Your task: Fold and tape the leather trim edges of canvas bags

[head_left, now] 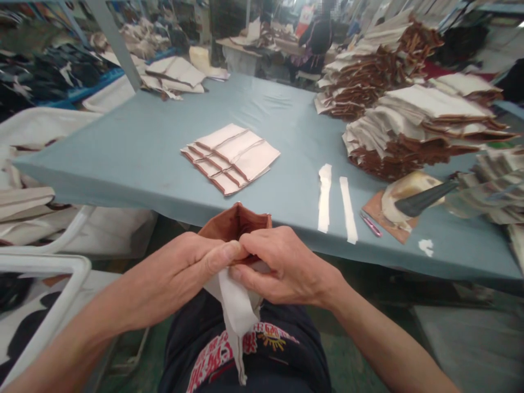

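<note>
A brown piece (219, 225) is held in front of the person's body, just off the near edge of the blue-covered table (286, 131). Its brown side stands up in a pouch-like shape, with a pointed corner at the top, a second corner to the right and a dark hollow between them. Below the hands its pale side shows, and a white flap (238, 311) hangs down, smooth and slightly curled, tapering to a narrow tail in front of the dark apron (303, 349). The middle of the piece is hidden by the fingers.

Both forearms come in from the lower corners and slant inward, so the hands meet at the middle. The left hand (192, 265) lies with its back upward, its thumb straight and pressing on the piece's edge; its other fingers are mostly hidden beneath. The right hand (282, 265) is bent at the knuckles, its fingers curled over the edge and its thumb underneath, pinching the piece right beside the left thumb. Both hands grasp the same piece. Beyond them, on the table, lies a pile of pale folded pieces (233, 153) with brown edges.
</note>
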Action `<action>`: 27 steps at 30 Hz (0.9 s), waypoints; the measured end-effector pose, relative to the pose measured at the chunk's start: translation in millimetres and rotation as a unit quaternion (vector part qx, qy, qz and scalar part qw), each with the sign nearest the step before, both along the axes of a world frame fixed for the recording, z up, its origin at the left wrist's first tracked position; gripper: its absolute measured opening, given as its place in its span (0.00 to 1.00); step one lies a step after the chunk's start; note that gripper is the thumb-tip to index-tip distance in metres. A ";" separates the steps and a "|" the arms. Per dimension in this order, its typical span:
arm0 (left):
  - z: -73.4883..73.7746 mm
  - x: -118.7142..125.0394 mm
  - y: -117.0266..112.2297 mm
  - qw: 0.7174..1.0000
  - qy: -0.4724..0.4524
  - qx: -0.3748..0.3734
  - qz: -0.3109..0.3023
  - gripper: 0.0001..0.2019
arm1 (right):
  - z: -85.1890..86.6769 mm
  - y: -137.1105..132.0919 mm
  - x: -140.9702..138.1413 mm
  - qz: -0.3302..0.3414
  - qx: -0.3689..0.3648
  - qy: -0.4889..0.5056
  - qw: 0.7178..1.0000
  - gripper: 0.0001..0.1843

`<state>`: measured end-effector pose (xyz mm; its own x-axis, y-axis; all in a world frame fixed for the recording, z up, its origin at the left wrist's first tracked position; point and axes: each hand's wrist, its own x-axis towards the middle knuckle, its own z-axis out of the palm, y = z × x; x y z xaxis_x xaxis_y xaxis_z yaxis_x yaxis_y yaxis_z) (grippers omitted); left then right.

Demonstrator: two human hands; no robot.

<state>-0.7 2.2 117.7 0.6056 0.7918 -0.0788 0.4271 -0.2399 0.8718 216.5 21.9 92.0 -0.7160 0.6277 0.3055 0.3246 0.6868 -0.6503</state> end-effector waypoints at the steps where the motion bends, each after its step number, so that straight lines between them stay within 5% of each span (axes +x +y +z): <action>1: -0.2 1.8 0.7 1.000 -0.003 -0.017 -0.003 0.23 | -0.6 -0.7 1.1 -0.002 -0.001 -0.004 1.000 0.13; 6: -14.9 3.1 -3.0 0.999 -0.049 -0.002 -0.001 0.24 | -0.3 -8.3 11.7 0.034 -0.113 0.084 0.990 0.06; 12: -31.7 -9.2 -8.3 0.997 -0.069 -0.021 0.034 0.27 | -9.6 -8.1 20.0 0.039 -0.131 0.097 0.986 0.04; 15: -28.8 -14.7 -9.8 0.999 -0.045 0.005 0.013 0.24 | -10.3 -8.1 20.2 0.037 -0.101 0.110 0.988 0.05; 21: -10.0 -13.8 -14.2 0.980 0.082 0.179 -0.022 0.18 | 2.2 -10.7 17.0 0.044 0.030 0.121 0.991 0.08; 27: -26.7 -7.3 -45.7 0.989 0.035 0.142 -0.028 0.19 | -19.4 0.3 15.5 0.065 -0.036 0.134 0.988 0.10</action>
